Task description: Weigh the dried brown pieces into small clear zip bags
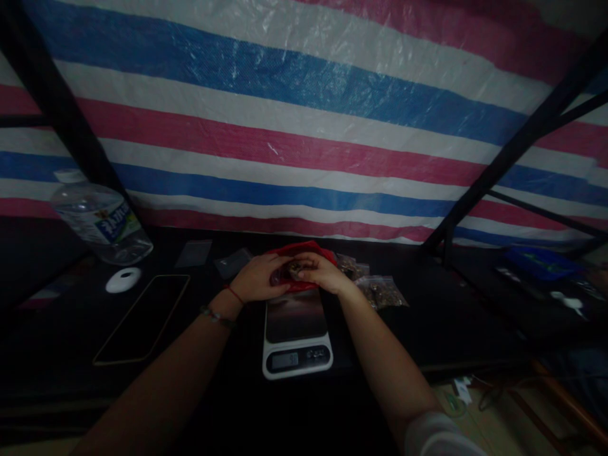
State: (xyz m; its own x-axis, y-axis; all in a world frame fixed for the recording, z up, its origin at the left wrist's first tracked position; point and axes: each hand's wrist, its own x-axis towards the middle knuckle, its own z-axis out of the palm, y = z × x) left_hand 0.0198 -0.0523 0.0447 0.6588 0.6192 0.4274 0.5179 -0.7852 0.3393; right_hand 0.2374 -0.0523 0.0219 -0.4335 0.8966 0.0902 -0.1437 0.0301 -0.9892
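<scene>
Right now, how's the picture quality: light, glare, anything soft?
Head view: dim overall, the black table sinking into darkness; pale glints on the upper part of the striped sheet; fine detail murky between the left hand and right hand; digits on the scale's display soft.

Single head-worn view, facing forward and down across desk [441,323]; hands [259,278] fairly near, just below mid-frame; striped sheet [285,145] behind, filling upper half.
</scene>
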